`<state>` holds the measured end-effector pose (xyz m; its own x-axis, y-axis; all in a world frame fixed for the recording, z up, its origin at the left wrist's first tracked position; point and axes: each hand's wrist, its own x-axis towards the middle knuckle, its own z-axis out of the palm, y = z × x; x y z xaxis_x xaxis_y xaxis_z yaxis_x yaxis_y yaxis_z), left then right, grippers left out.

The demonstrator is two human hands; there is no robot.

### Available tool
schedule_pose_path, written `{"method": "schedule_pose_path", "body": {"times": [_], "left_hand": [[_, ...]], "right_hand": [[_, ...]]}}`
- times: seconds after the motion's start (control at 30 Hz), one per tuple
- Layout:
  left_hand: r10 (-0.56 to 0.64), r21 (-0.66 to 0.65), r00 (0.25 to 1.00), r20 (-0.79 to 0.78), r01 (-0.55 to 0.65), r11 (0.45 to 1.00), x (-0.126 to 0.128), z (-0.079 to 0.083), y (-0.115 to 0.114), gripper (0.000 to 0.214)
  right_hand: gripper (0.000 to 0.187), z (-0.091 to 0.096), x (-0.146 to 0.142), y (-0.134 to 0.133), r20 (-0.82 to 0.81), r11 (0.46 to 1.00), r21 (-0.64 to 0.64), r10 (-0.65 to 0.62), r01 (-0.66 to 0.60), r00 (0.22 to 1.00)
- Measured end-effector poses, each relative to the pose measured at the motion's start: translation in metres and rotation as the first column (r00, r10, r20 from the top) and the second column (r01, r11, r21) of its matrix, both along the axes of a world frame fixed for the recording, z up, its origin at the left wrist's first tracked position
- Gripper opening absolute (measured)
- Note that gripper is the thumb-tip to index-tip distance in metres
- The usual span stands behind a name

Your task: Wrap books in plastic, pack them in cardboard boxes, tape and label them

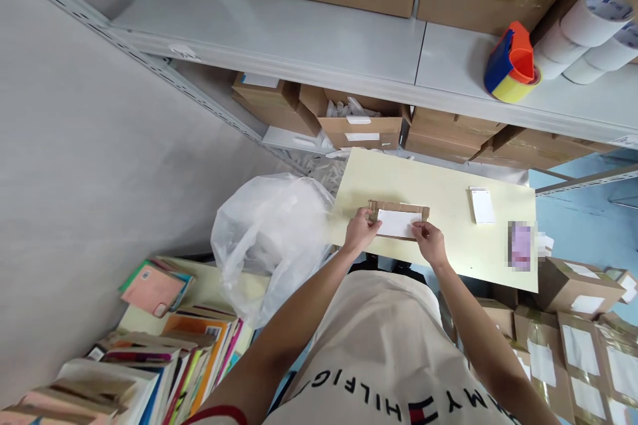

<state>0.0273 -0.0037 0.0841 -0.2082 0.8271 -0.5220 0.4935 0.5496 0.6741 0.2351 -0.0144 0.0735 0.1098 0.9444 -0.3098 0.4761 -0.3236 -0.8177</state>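
Observation:
A flat brown cardboard package [399, 210] lies on the pale yellow table [438, 179] in front of me, with a white label [397, 223] on top of it. My left hand [361, 231] pinches the label's left edge, fingers closed. On the label's right edge rests my right hand [429, 243], its fingers pressed together. Both hands sit at the table's near side.
A small stack of white labels [482, 205] lies on the table to the right. A clear plastic bag [272, 232] bulges at the left, books [164, 352] below it. Labelled cardboard parcels [578, 345] pile up at the right. On the shelf [319, 33] stand a tape dispenser [513, 63] and tape rolls [593, 30].

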Motion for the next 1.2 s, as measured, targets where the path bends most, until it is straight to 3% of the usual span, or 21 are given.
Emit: {"method": "schedule_pose_path", "body": {"times": [0.2, 0.33, 0.47, 0.57, 0.67, 0.7, 0.77, 0.83, 0.87, 0.93, 1.0, 1.1, 1.2], "left_hand": [[-0.178, -0.053, 0.965, -0.193, 0.171, 0.984, 0.000, -0.003, 0.005, 0.030], [-0.325, -0.089, 0.870, -0.370, 0.315, 0.945, 0.001, 0.003, 0.011, 0.028], [-0.418, -0.125, 0.781, -0.464, 0.409, 0.904, -0.004, 0.012, 0.017, 0.033], [-0.437, -0.133, 0.749, -0.498, 0.432, 0.892, -0.012, 0.020, 0.018, 0.039], [-0.442, -0.020, 0.724, -0.529, 0.511, 0.860, -0.018, 0.026, 0.014, 0.033], [-0.466, 0.056, 0.704, -0.537, 0.580, 0.812, -0.018, 0.027, 0.012, 0.031], [-0.560, 0.205, 0.622, -0.547, 0.749, 0.631, -0.016, 0.022, 0.007, 0.036], [-0.652, 0.269, 0.511, -0.560, 0.857, 0.440, -0.014, 0.012, 0.002, 0.049], [-0.682, 0.264, 0.468, -0.562, 0.883, 0.388, -0.015, 0.005, 0.000, 0.055], [-0.708, 0.225, 0.419, -0.568, 0.907, 0.356, -0.019, -0.010, -0.002, 0.064], [-0.709, 0.202, 0.396, -0.583, 0.917, 0.345, -0.028, -0.021, -0.002, 0.070], [-0.687, 0.217, 0.380, -0.620, 0.924, 0.315, -0.040, -0.029, -0.004, 0.078], [-0.716, 0.265, 0.328, -0.616, 0.943, 0.203, -0.041, -0.028, -0.008, 0.082]], "right_hand": [[0.034, -0.003, -0.002, 0.001, 0.189, 0.991, -0.030, 0.136, -0.132, 0.973], [0.032, 0.006, -0.004, 0.000, 0.349, 0.961, -0.078, 0.276, -0.266, 0.896], [0.036, 0.018, 0.001, -0.004, 0.473, 0.934, -0.187, 0.358, -0.305, 0.806], [0.035, 0.024, 0.005, -0.007, 0.571, 0.933, -0.143, 0.350, -0.330, 0.743], [0.034, 0.028, 0.003, -0.007, 0.684, 0.931, 0.011, 0.260, -0.365, 0.682], [0.036, 0.028, 0.000, -0.007, 0.700, 0.913, 0.073, 0.241, -0.402, 0.672], [0.043, 0.025, -0.007, -0.006, 0.696, 0.842, 0.146, 0.286, -0.520, 0.658], [0.052, 0.019, -0.013, -0.007, 0.680, 0.769, 0.103, 0.408, -0.631, 0.609], [0.056, 0.016, -0.014, -0.008, 0.678, 0.752, 0.043, 0.463, -0.658, 0.572], [0.060, 0.010, -0.013, -0.012, 0.694, 0.752, -0.090, 0.518, -0.654, 0.500], [0.062, 0.006, -0.007, -0.019, 0.743, 0.780, -0.149, 0.494, -0.608, 0.452], [0.066, 0.005, -0.002, -0.032, 0.825, 0.827, -0.085, 0.371, -0.555, 0.427], [0.072, 0.000, -0.011, -0.044, 0.848, 0.798, 0.002, 0.318, -0.603, 0.423]]}}
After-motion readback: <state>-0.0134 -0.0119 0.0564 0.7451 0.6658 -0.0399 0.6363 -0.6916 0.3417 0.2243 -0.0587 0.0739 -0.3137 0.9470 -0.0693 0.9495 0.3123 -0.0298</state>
